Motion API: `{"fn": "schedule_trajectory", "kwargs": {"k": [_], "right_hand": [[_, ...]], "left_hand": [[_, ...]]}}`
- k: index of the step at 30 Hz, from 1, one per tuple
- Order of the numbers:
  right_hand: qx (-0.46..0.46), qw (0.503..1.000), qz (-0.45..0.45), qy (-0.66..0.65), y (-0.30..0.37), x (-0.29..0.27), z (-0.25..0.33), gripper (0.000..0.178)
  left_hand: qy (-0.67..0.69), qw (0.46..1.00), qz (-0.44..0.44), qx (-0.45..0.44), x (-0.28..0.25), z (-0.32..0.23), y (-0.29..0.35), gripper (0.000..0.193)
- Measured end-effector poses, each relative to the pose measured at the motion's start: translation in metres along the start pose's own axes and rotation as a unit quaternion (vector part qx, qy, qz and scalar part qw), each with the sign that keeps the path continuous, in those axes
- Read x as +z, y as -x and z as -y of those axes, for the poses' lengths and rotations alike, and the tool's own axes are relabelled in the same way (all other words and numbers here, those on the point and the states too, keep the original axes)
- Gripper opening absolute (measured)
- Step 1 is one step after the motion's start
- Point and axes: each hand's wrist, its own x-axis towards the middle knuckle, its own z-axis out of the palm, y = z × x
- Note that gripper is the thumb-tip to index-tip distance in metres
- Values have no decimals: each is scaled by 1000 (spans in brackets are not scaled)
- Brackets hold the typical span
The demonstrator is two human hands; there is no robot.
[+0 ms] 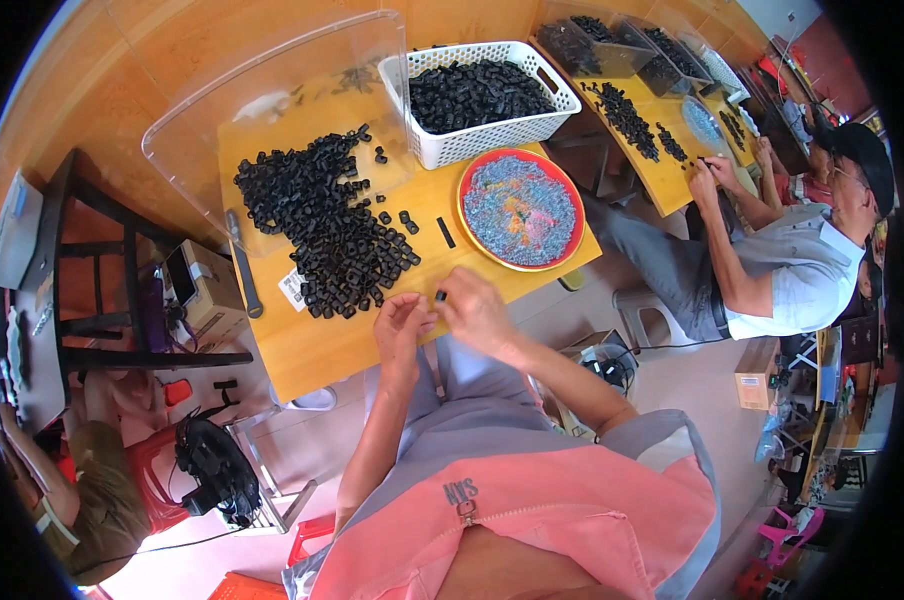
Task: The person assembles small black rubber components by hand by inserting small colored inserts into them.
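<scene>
My left hand [402, 327] is over the table's front edge, its fingertips pinched together; whatever may be in them is hidden. Close beside it, my right hand [478, 312] is closed on a small black plastic part [440, 296]. Left of my hands, a pile of small black plastic parts [322, 225] spreads over the yellow wooden table [322, 352]. A few loose pieces and a short black strip [446, 233] lie between the pile and a red-rimmed round tray [579, 205]. Many tiny silvery pieces fill the tray, with orange and pink patches in the middle.
A white perforated basket [502, 130] full of black parts stands at the back. A clear plastic bin [272, 95] is tipped behind the pile. A dark-handled tool [244, 268] lies along the left edge. At right, a co-worker [792, 260] sits at another table [662, 185].
</scene>
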Motion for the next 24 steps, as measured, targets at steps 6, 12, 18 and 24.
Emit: {"fn": "schedule_trajectory", "kwargs": {"k": [6,12,18,24], "right_hand": [[-43,956,-251,145,-92,-90,-78,25],[57,934,-271,224,-150,-144,-165,31],[99,948,-253,167,-102,-123,-154,21],[153,975,-69,143,-33,-73,-127,20]], "left_hand": [[-98,990,26,95,-18,18,-1,18],[-128,985,49,100,-10,19,-1,16],[-119,987,37,99,-17,21,1,15],[-125,986,47,96,-18,24,-5,15]]}}
